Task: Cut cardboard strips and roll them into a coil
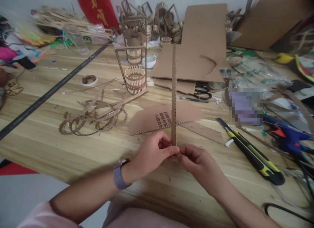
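Observation:
A long narrow cardboard strip (174, 90) stands upright in front of me, pinched at its lower end by both hands. My left hand (152, 152), with a purple watch band on the wrist, closes thumb and fingers on the strip's base from the left. My right hand (196, 162) grips the same end from the right, fingertips meeting the left thumb. Behind the strip a cut piece of printed cardboard (157, 120) lies flat on the wooden table (49, 146).
A yellow-black utility knife (250, 151) and a blue glue gun (287, 136) lie at the right. Curled cardboard strips (93, 115) are piled at the left. Small woven baskets in a frame (134, 74), scissors (202, 94) and cardboard sheets (196, 57) stand further back.

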`<action>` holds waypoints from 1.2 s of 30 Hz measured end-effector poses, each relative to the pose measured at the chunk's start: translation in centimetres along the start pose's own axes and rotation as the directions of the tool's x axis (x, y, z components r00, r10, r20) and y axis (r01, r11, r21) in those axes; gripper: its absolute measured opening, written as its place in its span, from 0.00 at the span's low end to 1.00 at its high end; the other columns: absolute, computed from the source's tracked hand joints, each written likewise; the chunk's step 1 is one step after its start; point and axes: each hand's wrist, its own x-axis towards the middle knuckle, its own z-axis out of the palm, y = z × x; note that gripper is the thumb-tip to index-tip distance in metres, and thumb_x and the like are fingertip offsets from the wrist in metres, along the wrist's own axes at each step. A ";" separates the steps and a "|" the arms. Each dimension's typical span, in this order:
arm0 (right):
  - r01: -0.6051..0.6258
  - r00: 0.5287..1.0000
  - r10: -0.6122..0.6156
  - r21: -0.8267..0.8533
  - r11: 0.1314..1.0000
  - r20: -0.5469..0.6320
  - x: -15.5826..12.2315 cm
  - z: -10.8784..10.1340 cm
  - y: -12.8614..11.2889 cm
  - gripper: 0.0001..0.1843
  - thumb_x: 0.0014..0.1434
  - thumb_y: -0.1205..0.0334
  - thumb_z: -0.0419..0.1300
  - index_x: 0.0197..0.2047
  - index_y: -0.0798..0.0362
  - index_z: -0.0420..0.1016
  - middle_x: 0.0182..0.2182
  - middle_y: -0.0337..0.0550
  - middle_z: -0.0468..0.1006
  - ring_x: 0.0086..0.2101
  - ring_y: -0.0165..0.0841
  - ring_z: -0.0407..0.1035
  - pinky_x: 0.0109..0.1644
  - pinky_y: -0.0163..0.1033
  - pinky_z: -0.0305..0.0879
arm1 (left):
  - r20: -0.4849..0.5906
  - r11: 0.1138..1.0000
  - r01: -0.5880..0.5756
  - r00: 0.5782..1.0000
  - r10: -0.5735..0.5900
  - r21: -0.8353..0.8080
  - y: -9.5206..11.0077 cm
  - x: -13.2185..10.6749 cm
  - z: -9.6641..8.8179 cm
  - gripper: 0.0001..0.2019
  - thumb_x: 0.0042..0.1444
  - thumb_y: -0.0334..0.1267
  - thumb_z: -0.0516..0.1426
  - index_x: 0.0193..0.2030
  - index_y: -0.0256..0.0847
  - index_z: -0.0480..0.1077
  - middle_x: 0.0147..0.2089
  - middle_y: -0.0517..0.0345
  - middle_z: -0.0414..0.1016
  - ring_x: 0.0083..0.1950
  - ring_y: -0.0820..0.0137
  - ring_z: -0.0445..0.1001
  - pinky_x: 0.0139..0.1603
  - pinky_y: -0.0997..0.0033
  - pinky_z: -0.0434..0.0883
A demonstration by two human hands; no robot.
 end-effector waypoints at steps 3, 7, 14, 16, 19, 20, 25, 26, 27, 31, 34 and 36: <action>0.025 1.000 -0.025 -0.043 0.999 -0.009 -0.1 0.0 0.1 0.11 0.53 0.53 0.57 0.24 0.49 0.71 0.23 0.40 0.74 0.26 0.33 0.66 0.29 0.37 0.62 | 0.041 1.000 0.029 0.999 -0.028 -0.011 0.0 0.2 -0.1 0.16 0.49 0.44 0.68 0.35 0.37 0.69 0.31 0.59 0.76 0.30 0.72 0.75 0.32 0.72 0.72; 0.011 0.996 -0.022 -0.124 0.992 -0.085 0.0 -0.4 0.2 0.12 0.52 0.52 0.56 0.23 0.49 0.67 0.19 0.37 0.67 0.22 0.30 0.58 0.25 0.36 0.55 | 0.039 0.995 0.050 0.998 -0.053 0.087 0.2 0.0 -0.1 0.13 0.53 0.43 0.64 0.41 0.37 0.75 0.33 0.56 0.79 0.29 0.70 0.76 0.31 0.71 0.72; 0.031 0.986 -0.067 -0.226 0.974 -0.153 0.1 -0.2 0.0 0.12 0.51 0.52 0.53 0.21 0.48 0.64 0.17 0.36 0.64 0.20 0.30 0.56 0.23 0.36 0.53 | 0.018 0.939 -0.033 0.999 0.029 0.343 0.3 -0.7 0.1 0.06 0.56 0.37 0.60 0.32 0.40 0.78 0.30 0.59 0.81 0.35 0.68 0.77 0.37 0.71 0.69; 0.044 0.984 -0.087 -0.262 0.964 -0.158 0.0 -0.1 0.0 0.11 0.52 0.53 0.53 0.22 0.48 0.65 0.17 0.36 0.64 0.20 0.30 0.57 0.23 0.36 0.53 | 0.031 0.944 -0.007 1.000 -0.003 0.329 0.3 -0.6 0.0 0.06 0.55 0.36 0.59 0.30 0.40 0.77 0.30 0.58 0.81 0.34 0.68 0.77 0.36 0.71 0.69; 0.065 0.979 -0.120 -0.308 0.949 -0.163 -0.1 0.1 0.1 0.11 0.53 0.55 0.52 0.22 0.48 0.65 0.17 0.36 0.65 0.20 0.30 0.57 0.22 0.35 0.53 | 0.041 0.954 0.021 0.999 -0.035 0.299 0.3 -0.5 -0.1 0.06 0.54 0.36 0.60 0.29 0.39 0.77 0.30 0.58 0.81 0.33 0.69 0.76 0.34 0.72 0.68; 0.074 0.977 -0.132 -0.318 0.945 -0.165 -0.1 0.1 0.2 0.11 0.53 0.55 0.52 0.22 0.48 0.65 0.17 0.36 0.65 0.20 0.30 0.57 0.22 0.35 0.53 | 0.042 0.956 0.029 0.998 -0.043 0.293 0.3 -0.5 -0.1 0.06 0.54 0.37 0.60 0.29 0.39 0.77 0.29 0.58 0.81 0.33 0.69 0.76 0.34 0.72 0.67; 0.110 0.966 -0.190 -0.383 0.917 -0.177 -0.2 0.6 0.5 0.11 0.54 0.57 0.51 0.23 0.48 0.65 0.16 0.35 0.65 0.19 0.29 0.57 0.22 0.34 0.53 | 0.029 0.946 0.047 0.998 -0.060 0.321 0.4 -0.6 0.0 0.05 0.52 0.35 0.59 0.28 0.39 0.75 0.27 0.60 0.79 0.30 0.71 0.74 0.30 0.74 0.66; 0.114 0.964 -0.197 -0.390 0.914 -0.180 -0.3 0.7 0.5 0.10 0.54 0.58 0.51 0.23 0.48 0.66 0.16 0.35 0.65 0.19 0.29 0.58 0.21 0.34 0.53 | 0.020 0.937 0.041 0.998 -0.051 0.346 0.4 -0.6 0.0 0.05 0.51 0.34 0.59 0.28 0.39 0.75 0.27 0.60 0.79 0.29 0.71 0.74 0.30 0.74 0.66; 0.117 0.962 -0.203 -0.395 0.911 -0.185 -0.3 0.8 0.5 0.10 0.54 0.58 0.51 0.23 0.48 0.66 0.16 0.35 0.66 0.19 0.29 0.58 0.21 0.34 0.53 | 0.011 0.929 0.035 0.999 -0.042 0.369 0.4 -0.6 0.1 0.04 0.50 0.34 0.58 0.27 0.39 0.74 0.27 0.61 0.79 0.29 0.71 0.74 0.29 0.74 0.65; 0.128 0.955 -0.222 -0.401 0.907 -0.196 -0.4 1.0 0.7 0.09 0.54 0.58 0.52 0.24 0.49 0.66 0.17 0.35 0.67 0.19 0.29 0.60 0.22 0.33 0.54 | -0.022 0.901 0.047 0.999 -0.042 0.432 0.5 -0.6 0.2 0.03 0.48 0.33 0.58 0.27 0.39 0.73 0.26 0.62 0.77 0.28 0.72 0.73 0.27 0.74 0.65; 0.145 0.953 -0.238 -0.406 0.902 -0.190 -0.4 1.1 0.7 0.09 0.54 0.59 0.52 0.24 0.49 0.66 0.17 0.35 0.68 0.19 0.29 0.61 0.22 0.33 0.54 | -0.025 0.890 0.041 0.999 -0.034 0.454 0.5 -0.6 0.2 0.02 0.47 0.33 0.58 0.27 0.39 0.72 0.25 0.62 0.76 0.28 0.72 0.72 0.27 0.75 0.64; 0.150 0.950 -0.247 -0.411 0.899 -0.193 -0.4 1.1 0.7 0.09 0.54 0.59 0.52 0.24 0.49 0.66 0.17 0.35 0.68 0.19 0.29 0.60 0.22 0.33 0.54 | -0.007 0.892 0.022 1.000 -0.021 0.452 0.4 -0.6 0.1 0.02 0.48 0.34 0.58 0.27 0.39 0.71 0.25 0.63 0.76 0.28 0.73 0.72 0.28 0.75 0.64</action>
